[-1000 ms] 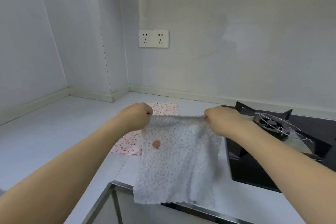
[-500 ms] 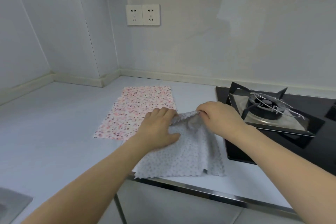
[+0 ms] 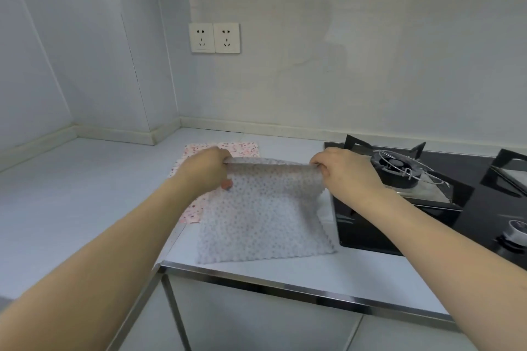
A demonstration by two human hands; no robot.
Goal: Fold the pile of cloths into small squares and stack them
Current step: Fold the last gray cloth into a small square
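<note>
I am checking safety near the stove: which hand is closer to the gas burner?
Right. The right hand grips the grey cloth beside the gas burner; the left hand is farther away.

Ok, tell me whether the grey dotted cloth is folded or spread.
Spread, not yet folded: the grey dotted cloth shows as one layer, far edge lifted by the left hand and right hand, near edge on the white counter.

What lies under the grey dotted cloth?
Under the grey dotted cloth you see white counter and part of the pink cloth. How far the pink cloth reaches beneath is covered.
</note>
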